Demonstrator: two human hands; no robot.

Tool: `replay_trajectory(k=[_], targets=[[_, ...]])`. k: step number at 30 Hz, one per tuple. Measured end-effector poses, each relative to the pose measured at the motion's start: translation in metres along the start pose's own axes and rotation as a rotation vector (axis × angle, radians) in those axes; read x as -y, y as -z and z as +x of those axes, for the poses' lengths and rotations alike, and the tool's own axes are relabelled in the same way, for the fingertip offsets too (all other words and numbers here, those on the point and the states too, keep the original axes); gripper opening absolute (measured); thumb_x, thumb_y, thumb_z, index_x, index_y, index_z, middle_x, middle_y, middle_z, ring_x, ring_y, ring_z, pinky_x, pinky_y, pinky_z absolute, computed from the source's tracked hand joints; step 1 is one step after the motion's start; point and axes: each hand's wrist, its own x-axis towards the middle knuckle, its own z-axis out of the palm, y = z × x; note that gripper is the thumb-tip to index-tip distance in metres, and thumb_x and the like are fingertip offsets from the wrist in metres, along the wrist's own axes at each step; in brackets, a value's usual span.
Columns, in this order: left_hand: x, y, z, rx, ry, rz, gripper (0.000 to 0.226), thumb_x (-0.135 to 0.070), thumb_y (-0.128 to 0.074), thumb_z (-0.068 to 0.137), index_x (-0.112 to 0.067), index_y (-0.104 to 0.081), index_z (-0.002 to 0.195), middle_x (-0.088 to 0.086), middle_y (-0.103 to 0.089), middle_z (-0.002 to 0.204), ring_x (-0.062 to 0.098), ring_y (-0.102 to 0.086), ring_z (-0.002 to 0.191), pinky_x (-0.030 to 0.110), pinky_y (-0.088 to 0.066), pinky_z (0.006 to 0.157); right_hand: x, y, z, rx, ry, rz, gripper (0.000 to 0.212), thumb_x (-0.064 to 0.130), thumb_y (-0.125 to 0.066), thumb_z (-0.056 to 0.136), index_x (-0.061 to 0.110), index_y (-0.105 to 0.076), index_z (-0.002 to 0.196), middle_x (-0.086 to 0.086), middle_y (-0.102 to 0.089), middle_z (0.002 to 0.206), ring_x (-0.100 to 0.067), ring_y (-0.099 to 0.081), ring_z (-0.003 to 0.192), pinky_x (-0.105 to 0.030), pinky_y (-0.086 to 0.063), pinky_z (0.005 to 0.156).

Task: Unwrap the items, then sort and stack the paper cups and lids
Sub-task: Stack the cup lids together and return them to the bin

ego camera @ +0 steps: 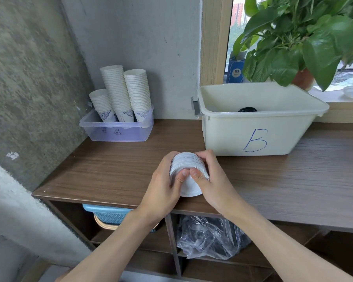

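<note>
A stack of white paper cups (189, 185) lies on its side above the wooden counter (110, 169), base toward me. My left hand (163, 184) grips its left side and my right hand (212, 180) grips its right side, both thumbs pressed together on top of the stack. Three stacks of white cups (120, 92) with blue patterns stand in a clear plastic tray (118, 133) at the back left. A cream bin marked "B" (257, 127) stands at the back right with black lids (247, 109) inside.
A leafy potted plant (298, 41) overhangs the bin from the windowsill. Under the counter, a blue basket (108, 214) sits in the left cubby and a crumpled clear plastic bag (208, 237) in the middle one. A concrete wall runs along the left.
</note>
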Motion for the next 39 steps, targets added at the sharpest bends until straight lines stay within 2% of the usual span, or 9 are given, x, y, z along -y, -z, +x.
replay_trajectory(k=[2,6,9,14,18,22,25,30,39], targets=[[0.000,0.000,0.000,-0.039,0.011,0.020,0.024,-0.035,-0.053,0.097,-0.034,-0.049,0.121,-0.016,-0.063,0.110,0.006,-0.061,0.103,0.015,-0.044,0.086,0.001,-0.001,0.001,0.005,-0.010,0.006,0.020,0.027,-0.055,0.094,0.032,-0.047,0.112,0.009,-0.059,0.109,-0.001,-0.054,0.101,-0.011,-0.039,0.086],[-0.002,0.000,0.000,-0.184,0.048,-0.020,0.024,-0.033,-0.054,0.095,-0.031,-0.049,0.118,-0.029,-0.061,0.107,-0.006,-0.058,0.102,0.005,-0.040,0.083,0.001,-0.003,0.003,0.076,-0.049,0.023,0.046,0.043,-0.048,0.094,0.025,-0.041,0.136,0.014,-0.057,0.126,0.002,-0.052,0.117,-0.018,-0.040,0.099],[-0.001,0.002,0.002,-0.184,0.059,-0.037,0.028,-0.032,-0.054,0.094,-0.021,-0.050,0.120,-0.037,-0.058,0.109,-0.007,-0.059,0.101,0.005,-0.041,0.081,0.003,-0.004,0.003,0.106,-0.059,0.035,0.031,0.038,-0.042,0.098,0.033,-0.043,0.129,0.015,-0.059,0.124,0.005,-0.053,0.114,-0.013,-0.039,0.096],[0.001,0.003,0.005,-0.125,0.103,-0.041,0.040,-0.049,-0.060,0.086,-0.028,-0.054,0.119,-0.020,-0.066,0.106,-0.002,-0.062,0.101,0.007,-0.043,0.081,-0.001,-0.003,0.001,-0.001,-0.041,-0.023,0.041,0.035,-0.047,0.096,0.025,-0.039,0.135,0.005,-0.048,0.133,-0.003,-0.045,0.123,-0.019,-0.035,0.104],[0.007,0.001,0.006,-0.086,0.112,0.025,0.052,-0.037,-0.061,0.087,-0.020,-0.051,0.135,-0.014,-0.059,0.127,-0.003,-0.054,0.118,0.009,-0.038,0.096,-0.001,-0.002,0.002,-0.038,-0.042,-0.069,0.043,0.025,-0.053,0.096,0.026,-0.039,0.137,0.007,-0.048,0.132,0.006,-0.044,0.117,-0.003,-0.029,0.096],[0.006,0.003,0.005,-0.126,0.111,-0.010,0.040,-0.035,-0.060,0.088,-0.025,-0.051,0.126,-0.014,-0.063,0.117,-0.002,-0.059,0.109,0.010,-0.042,0.090,0.002,-0.002,0.003,0.032,-0.057,-0.081,0.055,0.034,-0.051,0.096,0.020,-0.031,0.146,0.015,-0.043,0.138,0.005,-0.038,0.126,-0.008,-0.027,0.104],[0.005,0.003,0.006,-0.123,0.134,-0.017,0.036,-0.034,-0.061,0.086,-0.029,-0.050,0.120,-0.018,-0.064,0.109,-0.005,-0.060,0.101,0.008,-0.042,0.084,0.000,-0.003,0.003,0.032,-0.039,-0.058,0.042,0.033,-0.050,0.097,0.026,-0.039,0.137,0.010,-0.053,0.132,-0.001,-0.049,0.120,-0.018,-0.037,0.102],[0.006,-0.001,0.005,-0.094,0.143,0.014,0.040,-0.038,-0.062,0.084,-0.025,-0.048,0.120,-0.022,-0.060,0.104,-0.011,-0.057,0.096,0.003,-0.039,0.080,-0.001,-0.002,0.003,0.003,-0.069,-0.058,0.032,0.021,-0.054,0.096,0.033,-0.040,0.123,0.011,-0.055,0.119,0.004,-0.050,0.109,-0.004,-0.036,0.087],[0.009,-0.001,0.004,-0.121,0.135,0.061,0.031,-0.026,-0.063,0.086,-0.024,-0.048,0.112,-0.020,-0.060,0.095,-0.010,-0.057,0.089,0.005,-0.041,0.075,0.000,-0.007,0.005,-0.028,-0.003,-0.095,0.022,0.011,-0.058,0.092,0.014,-0.045,0.109,0.000,-0.056,0.102,-0.012,-0.053,0.094,-0.018,-0.042,0.080]])
